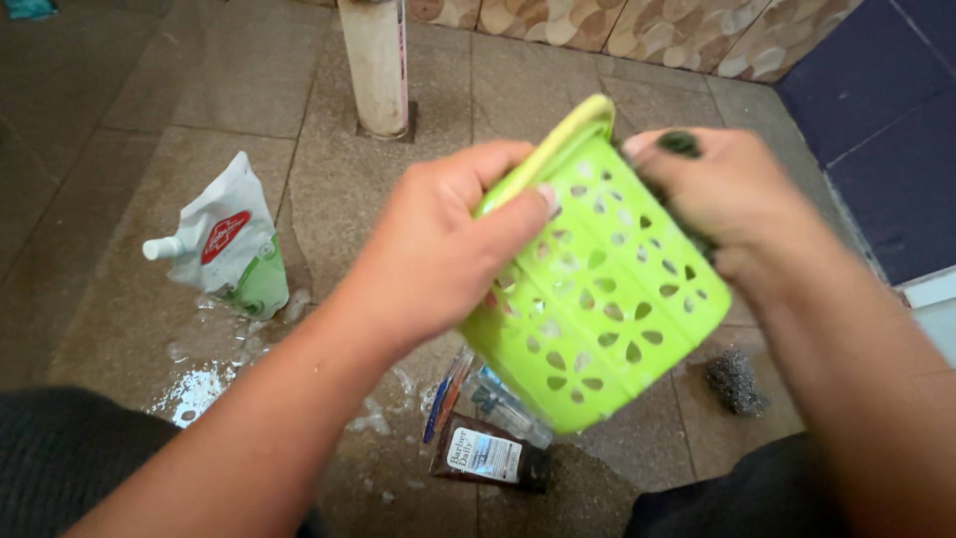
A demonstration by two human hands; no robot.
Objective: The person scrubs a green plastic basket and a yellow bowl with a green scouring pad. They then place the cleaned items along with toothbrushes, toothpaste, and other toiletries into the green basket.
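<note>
A lime-green plastic basket [607,299] with flower-shaped cut-outs is held tilted in the air over the wet floor. My left hand [438,244] grips its rim from the left, thumb on the outside wall. My right hand [727,194] is pressed against the basket's upper right side with a dark green scrubbing pad [680,143] under its fingers. Both forearms reach in from the bottom corners.
A white refill pouch with a spout [227,239] stands on the wet tiled floor at left, with foam [194,389] below it. Tubes and a dark brown bottle [488,456] lie under the basket. A steel wool scourer [735,381] lies at right. A white pipe [376,65] rises behind.
</note>
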